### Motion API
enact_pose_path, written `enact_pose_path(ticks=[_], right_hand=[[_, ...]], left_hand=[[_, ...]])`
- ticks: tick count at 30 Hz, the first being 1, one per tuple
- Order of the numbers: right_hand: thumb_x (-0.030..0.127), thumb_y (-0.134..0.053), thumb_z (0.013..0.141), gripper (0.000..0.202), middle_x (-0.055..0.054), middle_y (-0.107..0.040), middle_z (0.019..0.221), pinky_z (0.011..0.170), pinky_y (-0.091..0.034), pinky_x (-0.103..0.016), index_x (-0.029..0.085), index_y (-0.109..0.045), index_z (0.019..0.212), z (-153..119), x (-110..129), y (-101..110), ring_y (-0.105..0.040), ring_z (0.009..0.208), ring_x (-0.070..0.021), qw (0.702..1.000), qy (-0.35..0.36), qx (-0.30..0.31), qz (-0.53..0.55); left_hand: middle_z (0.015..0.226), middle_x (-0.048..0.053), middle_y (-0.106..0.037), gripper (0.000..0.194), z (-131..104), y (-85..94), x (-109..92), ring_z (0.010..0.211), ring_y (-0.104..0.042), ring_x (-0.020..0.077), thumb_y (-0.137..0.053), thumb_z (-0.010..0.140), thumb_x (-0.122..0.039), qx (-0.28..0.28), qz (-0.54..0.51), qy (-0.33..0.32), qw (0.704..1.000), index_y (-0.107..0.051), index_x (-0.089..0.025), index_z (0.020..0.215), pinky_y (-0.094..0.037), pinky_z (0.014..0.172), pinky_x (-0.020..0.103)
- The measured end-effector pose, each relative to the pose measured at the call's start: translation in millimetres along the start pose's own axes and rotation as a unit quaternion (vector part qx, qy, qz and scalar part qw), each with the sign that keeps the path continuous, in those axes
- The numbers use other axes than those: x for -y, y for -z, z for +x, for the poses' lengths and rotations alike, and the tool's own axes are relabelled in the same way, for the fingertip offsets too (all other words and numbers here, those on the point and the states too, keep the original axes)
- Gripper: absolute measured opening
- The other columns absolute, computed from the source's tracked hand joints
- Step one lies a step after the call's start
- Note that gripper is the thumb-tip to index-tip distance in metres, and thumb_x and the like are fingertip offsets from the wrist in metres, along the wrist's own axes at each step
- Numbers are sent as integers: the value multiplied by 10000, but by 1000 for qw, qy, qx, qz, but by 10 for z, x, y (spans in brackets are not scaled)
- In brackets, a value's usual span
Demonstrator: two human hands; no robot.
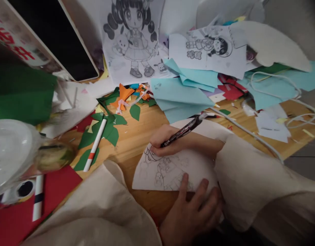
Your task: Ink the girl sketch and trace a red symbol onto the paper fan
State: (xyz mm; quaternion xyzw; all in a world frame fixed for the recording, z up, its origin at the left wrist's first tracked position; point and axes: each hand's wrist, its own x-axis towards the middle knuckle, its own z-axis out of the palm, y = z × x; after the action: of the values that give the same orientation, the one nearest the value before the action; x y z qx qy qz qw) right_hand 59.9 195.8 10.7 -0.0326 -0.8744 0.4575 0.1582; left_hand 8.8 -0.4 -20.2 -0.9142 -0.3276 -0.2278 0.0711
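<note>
My right hand (162,141) is closed around a black pen (184,131), low over a white sheet with a curved edge (144,179). The pen's tip is hidden behind my fingers. Pencil-like line drawings of cartoon figures (170,171) cover part of this sheet. Below them my left hand (191,212) lies with its fingers spread, several fingertips resting on the sheet's lower part. Behind the sheet, a printed picture of a girl with braids (137,41) leans upright. To its right lies another paper with a girl and a bear (208,51).
Light blue paper (183,99) lies just beyond the sheet. Left are green paper leaves (111,130), a white marker (96,145), red paper (62,188) and a clear plastic container (14,150). A white cable (249,131) crosses the right side. A dark-screened device (57,34) stands back left.
</note>
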Motion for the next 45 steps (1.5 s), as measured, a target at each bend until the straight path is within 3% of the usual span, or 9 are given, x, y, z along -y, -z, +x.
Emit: enact_pose_path(ticks=[9,17,22,30,36,41,45], right_hand=[[115,-436,873,353,56,-242,597,592,-274,-231,202,-218,609,37,61,47,-291,582,-77,999,10,36,-17],[132,-435,896,355,54,-280,605,602,-284,-223,204,-219,624,-1,39,37,-289,593,-75,999,9,37,-17],[83,-456,862,355,60,-260,593,602,-297,-213,204,-224,624,15,74,59,-284,575,-68,999,-1,38,-23],[59,-472,837,346,57,-274,586,596,-290,-208,193,-252,605,3,60,39,-303,587,-60,1000,8,9,-8],[44,-464,823,342,58,-278,594,568,-279,-206,192,-242,609,6,89,64,-306,565,-48,1000,-15,4,-17],[97,-439,855,324,46,-293,593,596,-300,-214,193,-254,607,16,87,68,-321,592,-64,999,-1,25,-30],[66,-461,847,348,50,-286,600,590,-296,-209,190,-243,605,14,88,61,-316,584,-59,1000,5,15,-23]], left_hand=[[1402,-12,-507,331,-8,12,-22,1292,-436,276,-429,994,-308,35,-12,2,999,-575,-310,1291,-458,957,549],[1376,22,-517,295,-40,-129,-138,1310,-418,307,-504,960,-332,-15,-23,32,999,-609,-292,1233,-348,1037,637],[1349,27,-539,278,-38,-146,-154,1298,-421,307,-482,966,-320,-33,-25,44,998,-623,-277,1202,-363,1031,630],[1423,17,-481,346,-16,0,-38,1311,-407,292,-416,996,-312,42,-30,6,999,-556,-282,1311,-423,984,568],[1353,32,-534,304,-26,-48,-90,1301,-418,315,-467,978,-333,-12,-40,32,999,-605,-277,1242,-326,1038,650],[1439,35,-457,349,-40,-41,-99,1338,-380,310,-422,990,-366,48,-23,8,999,-554,-284,1303,-386,1032,603],[1390,35,-508,321,-31,-33,-82,1310,-409,307,-457,979,-332,0,-27,26,999,-586,-277,1267,-389,1017,607]])
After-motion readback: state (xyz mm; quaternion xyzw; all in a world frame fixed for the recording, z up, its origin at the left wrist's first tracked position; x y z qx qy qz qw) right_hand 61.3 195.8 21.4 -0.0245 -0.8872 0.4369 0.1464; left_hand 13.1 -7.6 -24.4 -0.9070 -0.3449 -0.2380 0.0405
